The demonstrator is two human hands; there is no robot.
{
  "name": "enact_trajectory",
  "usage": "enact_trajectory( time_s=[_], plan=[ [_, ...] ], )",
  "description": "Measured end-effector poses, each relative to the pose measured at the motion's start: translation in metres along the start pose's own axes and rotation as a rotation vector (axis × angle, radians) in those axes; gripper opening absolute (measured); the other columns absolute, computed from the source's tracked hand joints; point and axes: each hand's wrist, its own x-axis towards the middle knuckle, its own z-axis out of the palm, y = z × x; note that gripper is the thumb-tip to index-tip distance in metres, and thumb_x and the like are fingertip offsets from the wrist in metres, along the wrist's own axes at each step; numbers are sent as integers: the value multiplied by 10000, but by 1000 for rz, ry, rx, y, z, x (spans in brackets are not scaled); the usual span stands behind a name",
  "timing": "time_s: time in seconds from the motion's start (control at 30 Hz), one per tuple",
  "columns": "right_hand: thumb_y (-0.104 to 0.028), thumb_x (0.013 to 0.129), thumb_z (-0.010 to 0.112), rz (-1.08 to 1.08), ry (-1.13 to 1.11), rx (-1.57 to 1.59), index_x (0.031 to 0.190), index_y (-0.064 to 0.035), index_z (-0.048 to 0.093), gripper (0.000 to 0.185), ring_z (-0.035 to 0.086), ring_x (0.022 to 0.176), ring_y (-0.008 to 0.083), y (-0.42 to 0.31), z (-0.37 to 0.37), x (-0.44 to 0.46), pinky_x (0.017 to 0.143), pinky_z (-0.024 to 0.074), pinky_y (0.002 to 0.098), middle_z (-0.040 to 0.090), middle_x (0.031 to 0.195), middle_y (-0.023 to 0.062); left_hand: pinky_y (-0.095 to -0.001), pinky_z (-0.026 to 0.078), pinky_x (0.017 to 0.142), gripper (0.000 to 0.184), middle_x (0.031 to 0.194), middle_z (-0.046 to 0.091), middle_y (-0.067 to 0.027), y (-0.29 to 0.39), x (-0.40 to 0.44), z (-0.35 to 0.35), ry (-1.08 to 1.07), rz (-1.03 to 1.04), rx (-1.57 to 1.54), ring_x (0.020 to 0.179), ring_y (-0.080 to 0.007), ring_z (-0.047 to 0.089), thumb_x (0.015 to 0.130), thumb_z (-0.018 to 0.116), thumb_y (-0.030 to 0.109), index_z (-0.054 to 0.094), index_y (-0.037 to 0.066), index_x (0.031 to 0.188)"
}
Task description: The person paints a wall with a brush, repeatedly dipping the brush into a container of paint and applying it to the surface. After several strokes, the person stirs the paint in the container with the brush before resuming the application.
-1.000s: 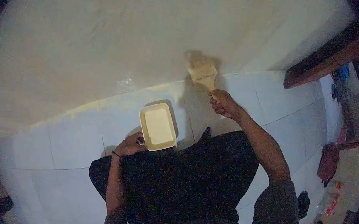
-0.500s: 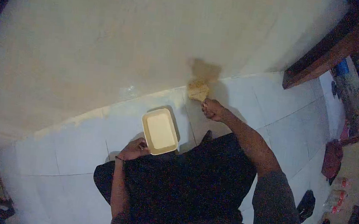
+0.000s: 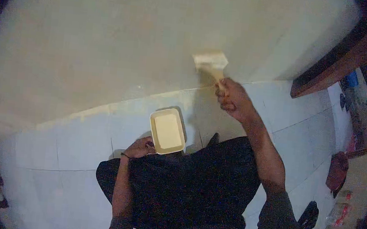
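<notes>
My right hand (image 3: 233, 99) is closed round the handle of a wide paintbrush (image 3: 210, 60), its bristles up against the lower wall (image 3: 124, 38). Cream paint coats the brush head. Down and to the left, my left hand (image 3: 140, 148) grips the near left corner of a cream rectangular paint tray (image 3: 182, 134). Pale paint lies in the tray's bottom. The fingers beneath the tray are partly hidden.
Grey-white floor tiles (image 3: 75, 141) meet the wall along a paint-smeared edge. A dark wooden door frame (image 3: 324, 73) stands at the right. Beyond it lie a dark red cloth (image 3: 338, 171), a clear plastic packet (image 3: 337, 213) and a dark object (image 3: 309, 217).
My right hand has lifted the paintbrush from the foot of the wall to higher up on it. My left hand still holds the tray, which appears slightly shifted to the right and up.
</notes>
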Motion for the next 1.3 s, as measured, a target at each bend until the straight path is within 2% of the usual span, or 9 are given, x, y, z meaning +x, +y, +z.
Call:
enact_trajectory(
  time_s=[0.17,0.3,0.4,0.63,0.9,0.97,1.17,1.23,1.3],
  plan=[
    [-320,832,406,-336,-49,-182,874,-95,477,240,343,385,32,-63,47,-45,302,259,161,432,572,-38,-291,435,719,350,842,566,-105,-19,4,6,12,65,-237,787,-169,545,694,599,158,469,9,982],
    [-332,833,389,-423,-452,-104,837,-68,472,276,308,341,28,-125,85,-56,277,243,157,424,541,-20,-293,433,726,345,843,565,-103,-19,5,1,-35,57,-118,798,-181,545,695,601,163,472,19,980],
    [-271,871,300,-820,-313,-209,914,-77,401,222,302,394,26,-158,127,-64,313,256,161,390,582,-37,-299,434,722,319,837,566,-97,-24,10,0,-33,72,15,797,-186,544,697,599,171,484,21,954],
    [-225,855,317,-892,-307,-283,938,-47,389,209,307,398,18,-162,141,-15,318,273,167,380,578,-40,-309,437,706,273,833,565,-82,-16,8,-1,25,21,51,794,-184,539,689,612,188,517,25,887],
    [-254,817,424,-659,-207,-424,965,-44,473,262,365,401,61,22,60,53,340,299,183,424,583,-21,-305,436,714,332,840,565,-88,-23,8,-1,40,211,9,789,-190,542,680,618,224,512,43,936],
    [-246,807,452,-244,-129,-253,962,-61,478,242,356,393,53,64,47,53,327,282,181,416,568,-18,-306,436,718,340,842,568,-92,-18,8,-3,40,213,114,784,-194,545,679,617,228,511,47,946],
    [-279,794,477,-458,-407,-499,905,-79,461,230,339,367,54,184,-27,107,296,252,185,421,560,-8,-308,436,714,352,867,571,-99,-27,13,-1,-26,3,58,781,-203,549,684,618,252,508,42,944],
    [-273,791,469,158,-105,-82,864,-78,450,210,321,350,59,177,-5,93,282,242,190,418,553,-1,-307,434,711,350,865,571,-99,-31,15,-1,-14,6,94,781,-206,549,687,613,253,508,36,941],
    [-264,790,462,208,-69,18,841,-75,448,196,312,345,59,185,-5,102,278,241,189,416,551,5,-309,434,711,344,867,571,-99,-31,15,-1,-7,24,117,783,-208,549,691,610,249,508,34,940]
  ],
)
